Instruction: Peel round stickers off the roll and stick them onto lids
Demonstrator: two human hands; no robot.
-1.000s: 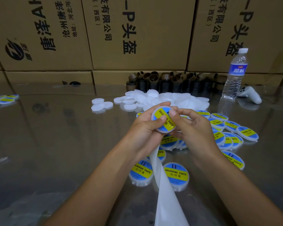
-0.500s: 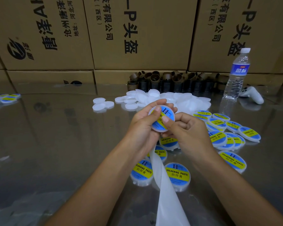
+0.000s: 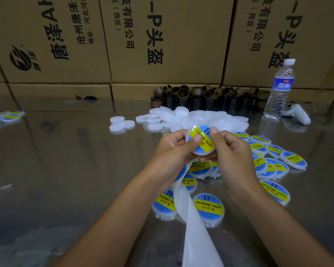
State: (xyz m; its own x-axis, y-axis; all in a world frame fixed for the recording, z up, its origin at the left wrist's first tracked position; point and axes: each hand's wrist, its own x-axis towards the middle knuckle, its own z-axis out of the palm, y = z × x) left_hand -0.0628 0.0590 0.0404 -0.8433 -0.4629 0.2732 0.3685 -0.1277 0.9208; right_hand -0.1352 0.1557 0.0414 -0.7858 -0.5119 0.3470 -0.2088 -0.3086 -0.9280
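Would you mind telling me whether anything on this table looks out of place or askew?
Only a white controller lying beside the water bottle at the far right; it has nothing to do with labelling. The labelled lids lie in a loose, overlapping scatter, but nothing looks spilled or damaged.

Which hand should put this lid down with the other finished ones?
Probably the right hand. It pinches the lid, and most finished lids lie on its side. The left hand also grips the lid, but the white strip runs out from under it, so it looks less free.
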